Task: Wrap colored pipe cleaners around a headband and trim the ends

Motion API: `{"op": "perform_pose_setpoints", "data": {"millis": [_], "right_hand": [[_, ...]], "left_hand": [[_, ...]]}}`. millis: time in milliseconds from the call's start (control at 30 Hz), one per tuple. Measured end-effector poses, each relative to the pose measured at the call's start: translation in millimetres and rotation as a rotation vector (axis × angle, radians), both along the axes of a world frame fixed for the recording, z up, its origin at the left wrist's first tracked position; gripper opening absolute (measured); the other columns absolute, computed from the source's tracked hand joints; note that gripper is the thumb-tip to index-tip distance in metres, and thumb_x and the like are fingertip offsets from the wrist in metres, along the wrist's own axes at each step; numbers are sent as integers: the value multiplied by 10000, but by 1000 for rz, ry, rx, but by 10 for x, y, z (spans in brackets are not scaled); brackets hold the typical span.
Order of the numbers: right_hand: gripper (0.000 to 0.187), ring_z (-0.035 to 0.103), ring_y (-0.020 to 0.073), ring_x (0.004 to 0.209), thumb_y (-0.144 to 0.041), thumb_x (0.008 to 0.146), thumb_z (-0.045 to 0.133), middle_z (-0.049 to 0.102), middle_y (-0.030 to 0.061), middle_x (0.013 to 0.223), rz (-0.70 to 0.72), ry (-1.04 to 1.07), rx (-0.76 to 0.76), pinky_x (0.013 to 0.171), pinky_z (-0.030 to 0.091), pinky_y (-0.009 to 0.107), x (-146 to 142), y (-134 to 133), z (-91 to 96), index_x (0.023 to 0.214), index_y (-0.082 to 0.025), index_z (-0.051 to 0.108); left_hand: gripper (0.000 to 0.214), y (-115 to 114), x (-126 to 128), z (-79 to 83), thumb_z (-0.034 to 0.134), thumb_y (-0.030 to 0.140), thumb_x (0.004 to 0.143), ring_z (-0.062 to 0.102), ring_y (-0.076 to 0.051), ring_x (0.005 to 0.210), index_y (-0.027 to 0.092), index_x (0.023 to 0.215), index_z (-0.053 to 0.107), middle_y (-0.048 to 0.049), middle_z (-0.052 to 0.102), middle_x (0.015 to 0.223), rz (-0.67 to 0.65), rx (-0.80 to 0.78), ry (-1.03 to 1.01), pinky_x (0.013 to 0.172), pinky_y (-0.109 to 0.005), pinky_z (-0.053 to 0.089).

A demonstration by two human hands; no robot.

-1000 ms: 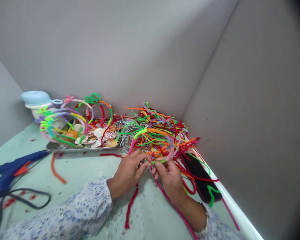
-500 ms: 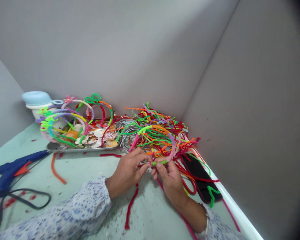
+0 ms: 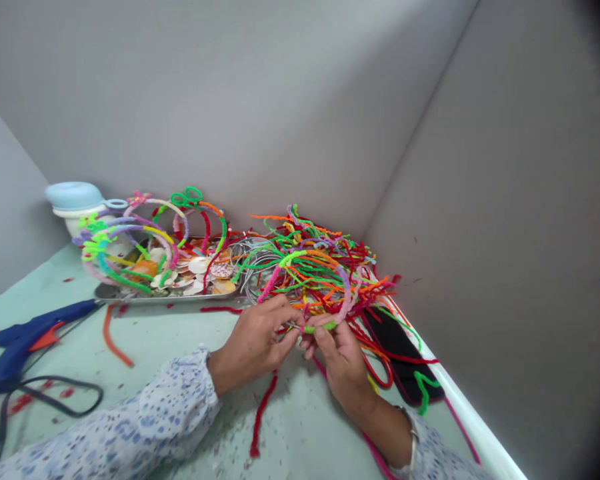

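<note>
The left hand (image 3: pixel 257 340) is pinching the lower end of a colored hoop (image 3: pixel 347 293) between thumb and fingers, next to a short length of bare wire. The right hand (image 3: pixel 345 367) is pinching the green section beside it. The hoop is standing as an arch above both hands, in front of a pile of pipe cleaners (image 3: pixel 325 237), and is showing pink, yellow-green, orange and lavender sections. Wire loops (image 3: pixel 254 267) are lying at the left of the pile. A tray (image 3: pixel 180 299) is holding shells (image 3: pixel 197 265), with several decorated hoops (image 3: pixel 159 232) standing over it. A glue gun (image 3: pixel 45 325) is resting at the left of the bench (image 3: pixel 165 347); a red strip (image 3: pixel 263 417) is lying between the forearms.
</note>
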State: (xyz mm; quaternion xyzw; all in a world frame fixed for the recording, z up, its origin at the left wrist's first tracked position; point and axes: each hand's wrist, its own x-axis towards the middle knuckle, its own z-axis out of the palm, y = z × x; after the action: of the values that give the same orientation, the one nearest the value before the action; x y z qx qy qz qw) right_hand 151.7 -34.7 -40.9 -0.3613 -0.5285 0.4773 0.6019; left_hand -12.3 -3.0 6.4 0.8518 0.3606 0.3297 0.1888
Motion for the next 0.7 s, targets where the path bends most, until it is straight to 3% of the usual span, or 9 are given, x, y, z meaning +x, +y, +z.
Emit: {"op": "perform_pose_setpoints", "data": {"millis": [200,333,500,700], "right_hand": [[151,590,146,740,-286,820,656,593,19,894,-9,-71,71,615,504,249,44,25,-18,942,-219,595],[100,585,162,789,-237,789,678,600,23,861,-66,-154,105,638,501,250,51,60,9,875,-211,634],[117,550,111,607,-283,791,675,580,-6,791,-26,-60,-22,533,485,225,29,47,26,848,-203,611],[226,546,110,552,-352,767,694,588,-23,671,-3,-36,-159,514,476,222,1,4,120,862,-185,576]], "left_hand": [[98,3,12,-21,558,176,855,508,-128,702,186,857,655,-5,556,780,-2,-116,-70,623,-235,353],[92,22,28,-43,576,161,839,519,-127,727,183,856,663,-4,573,791,-2,-168,-109,633,-226,363],[97,14,39,-47,583,141,823,532,-127,731,179,834,671,-7,584,783,13,-152,-116,634,-219,377],[117,-9,13,-36,581,133,817,552,-139,740,181,866,675,-22,597,809,21,-5,-64,653,-232,403]]}}
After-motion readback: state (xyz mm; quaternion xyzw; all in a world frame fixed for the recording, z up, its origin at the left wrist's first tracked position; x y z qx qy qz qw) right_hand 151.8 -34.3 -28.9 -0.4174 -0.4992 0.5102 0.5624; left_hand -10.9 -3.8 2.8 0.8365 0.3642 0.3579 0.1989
